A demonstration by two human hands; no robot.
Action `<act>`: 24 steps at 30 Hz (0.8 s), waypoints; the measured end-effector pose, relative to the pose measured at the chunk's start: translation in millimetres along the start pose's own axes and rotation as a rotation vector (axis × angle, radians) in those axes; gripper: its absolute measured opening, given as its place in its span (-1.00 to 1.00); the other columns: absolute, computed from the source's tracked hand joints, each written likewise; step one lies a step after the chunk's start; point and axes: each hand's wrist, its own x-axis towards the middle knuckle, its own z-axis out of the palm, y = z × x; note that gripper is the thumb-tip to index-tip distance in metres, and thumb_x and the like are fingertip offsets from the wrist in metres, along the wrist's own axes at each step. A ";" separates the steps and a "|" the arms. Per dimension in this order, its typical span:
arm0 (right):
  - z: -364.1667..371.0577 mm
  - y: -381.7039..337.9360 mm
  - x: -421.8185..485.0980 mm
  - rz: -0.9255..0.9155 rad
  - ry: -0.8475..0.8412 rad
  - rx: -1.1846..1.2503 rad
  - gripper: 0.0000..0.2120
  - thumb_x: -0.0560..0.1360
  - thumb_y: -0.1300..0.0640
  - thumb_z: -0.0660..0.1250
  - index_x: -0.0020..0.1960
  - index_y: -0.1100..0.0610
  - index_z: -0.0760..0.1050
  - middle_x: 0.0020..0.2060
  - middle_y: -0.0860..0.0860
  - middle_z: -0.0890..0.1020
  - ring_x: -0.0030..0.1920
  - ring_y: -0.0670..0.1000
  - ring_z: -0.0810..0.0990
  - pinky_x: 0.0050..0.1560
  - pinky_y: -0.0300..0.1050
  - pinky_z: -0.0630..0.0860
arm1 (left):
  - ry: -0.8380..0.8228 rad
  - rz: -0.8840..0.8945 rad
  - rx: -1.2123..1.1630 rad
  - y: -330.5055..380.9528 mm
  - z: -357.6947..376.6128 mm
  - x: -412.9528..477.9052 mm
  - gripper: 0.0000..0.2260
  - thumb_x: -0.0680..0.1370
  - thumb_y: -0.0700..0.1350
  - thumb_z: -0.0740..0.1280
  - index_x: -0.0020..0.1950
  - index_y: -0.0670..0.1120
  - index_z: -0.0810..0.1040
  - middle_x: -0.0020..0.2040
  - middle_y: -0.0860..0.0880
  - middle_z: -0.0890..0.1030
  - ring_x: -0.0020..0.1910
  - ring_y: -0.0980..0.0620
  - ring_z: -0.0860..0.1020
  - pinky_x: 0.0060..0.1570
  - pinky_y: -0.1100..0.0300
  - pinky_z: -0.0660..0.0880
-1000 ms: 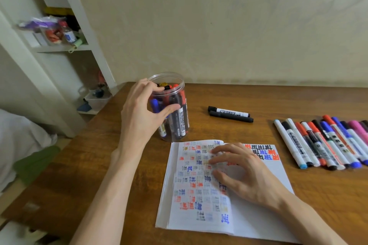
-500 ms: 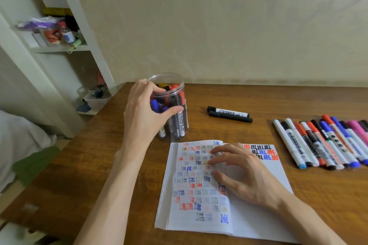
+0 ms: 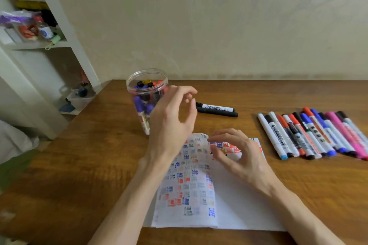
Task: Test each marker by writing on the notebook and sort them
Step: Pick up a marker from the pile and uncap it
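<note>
The open notebook (image 3: pixel 189 195) lies on the wooden table (image 3: pixel 79 175), its pages covered with red, blue and black test marks. My right hand (image 3: pixel 239 159) rests on its upper part, arched fingertips touching the page. My left hand (image 3: pixel 173 119) hovers just right of the clear plastic jar (image 3: pixel 143 103), fingers loosely curled and holding nothing. The jar stands upright with several markers inside. Two black markers (image 3: pixel 217 110) lie behind the notebook. A row of several markers (image 3: pixel 310 135) lies at the right.
A white shelf unit (image 3: pixel 39 45) with bottles and bags stands off the table's left edge. A wall runs along the table's far edge. Bare wood shows left of the notebook and in front of the marker row.
My left hand has let go of the jar and moved right and up, away from it. My right hand's fingers have arched up more on the page. The jar stands where it was.
</note>
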 end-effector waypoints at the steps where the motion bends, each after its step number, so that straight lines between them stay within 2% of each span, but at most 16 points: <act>1: -2.6 1.9 -0.2 0.016 0.035 -0.007 -0.80 0.60 -0.07 0.41 0.17 -0.06 0.70 0.12 -0.24 0.65 0.23 -0.16 0.59 0.25 -0.11 0.52 | -0.112 -0.065 -0.026 4.6 13.1 1.0 -0.83 0.60 -0.20 0.41 0.18 -0.09 0.59 0.01 0.06 0.63 -0.02 0.16 0.60 0.00 0.24 0.57; 3: -8.2 5.9 -0.6 0.048 0.066 -0.007 -0.79 0.59 -0.07 0.40 0.18 -0.08 0.69 0.10 -0.23 0.65 0.19 -0.15 0.61 0.22 -0.02 0.56 | -0.298 -0.246 -0.052 7.5 43.2 1.1 -0.77 0.60 -0.14 0.41 0.24 0.01 0.55 0.04 0.13 0.64 0.03 0.20 0.61 0.06 0.21 0.58; 5: -13.3 8.7 -1.1 0.080 0.085 0.006 -0.81 0.60 -0.05 0.42 0.19 -0.09 0.68 0.08 -0.23 0.65 0.17 -0.15 0.62 0.21 0.01 0.58 | -0.422 -0.362 0.009 3.0 73.5 -0.9 -0.66 0.60 -0.09 0.42 0.35 0.04 0.49 0.22 0.10 0.60 0.20 0.15 0.57 0.17 0.25 0.49; 7: -16.9 10.7 -1.3 0.113 0.127 0.016 -0.82 0.60 0.00 0.45 0.18 -0.07 0.69 0.06 -0.21 0.66 0.13 -0.16 0.63 0.18 -0.02 0.60 | -0.502 -0.378 0.133 -5.8 96.4 -3.4 -0.55 0.60 -0.08 0.43 0.46 0.02 0.42 0.38 0.04 0.52 0.37 0.07 0.47 0.28 0.22 0.40; 9: -21.0 13.1 -2.0 0.141 0.165 0.009 -0.83 0.58 -0.01 0.44 0.16 -0.06 0.70 0.03 -0.20 0.67 0.09 -0.17 0.63 0.12 -0.10 0.61 | -0.538 -0.366 0.271 -16.3 108.2 -5.3 -0.53 0.59 -0.05 0.43 0.49 0.02 0.40 0.44 0.01 0.47 0.44 0.01 0.40 0.41 0.08 0.34; 12: -26.8 18.0 -2.7 0.199 0.208 0.009 -0.83 0.56 -0.02 0.42 0.13 -0.07 0.70 -0.01 -0.19 0.67 0.06 -0.18 0.62 0.04 -0.21 0.60 | -0.559 -0.367 0.406 -29.8 112.7 -9.1 -0.60 0.60 -0.01 0.41 0.42 0.05 0.45 0.40 0.01 0.50 0.42 -0.03 0.40 0.45 -0.05 0.32; 15: -29.2 22.7 0.4 0.267 0.234 0.021 -0.78 0.55 -0.04 0.41 0.14 -0.02 0.71 0.03 -0.13 0.69 0.06 -0.19 0.62 0.01 -0.29 0.58 | -0.556 -0.355 0.447 -36.1 110.0 -8.6 -0.64 0.59 0.01 0.42 0.38 0.07 0.49 0.37 -0.02 0.49 0.39 -0.04 0.40 0.40 -0.04 0.32; 19: -29.4 25.4 3.8 0.310 0.237 0.008 -0.78 0.56 0.00 0.43 0.17 0.00 0.71 0.05 -0.09 0.70 0.07 -0.20 0.62 -0.05 -0.50 0.48 | -0.563 -0.358 0.435 -39.3 104.8 -2.4 -0.68 0.59 -0.01 0.42 0.33 0.05 0.51 0.38 -0.03 0.49 0.40 -0.05 0.41 0.39 -0.05 0.30; 22: -29.6 24.2 2.5 0.310 0.238 0.005 -0.79 0.57 0.02 0.44 0.18 0.01 0.71 0.05 -0.08 0.70 0.06 -0.20 0.62 -0.06 -0.51 0.48 | -0.581 -0.379 0.391 -38.7 102.7 -4.4 -0.66 0.59 -0.06 0.44 0.34 0.04 0.49 0.31 0.00 0.58 0.33 -0.02 0.51 0.35 -0.03 0.32; 24: -29.1 24.4 1.1 0.304 0.235 -0.004 -0.79 0.57 0.02 0.45 0.18 0.01 0.70 0.04 -0.09 0.70 0.05 -0.21 0.61 -0.08 -0.48 0.49 | -0.561 -0.392 0.358 -35.9 100.6 -6.4 -0.73 0.61 -0.07 0.42 0.30 0.04 0.54 0.27 0.00 0.60 0.25 0.02 0.53 0.30 0.03 0.33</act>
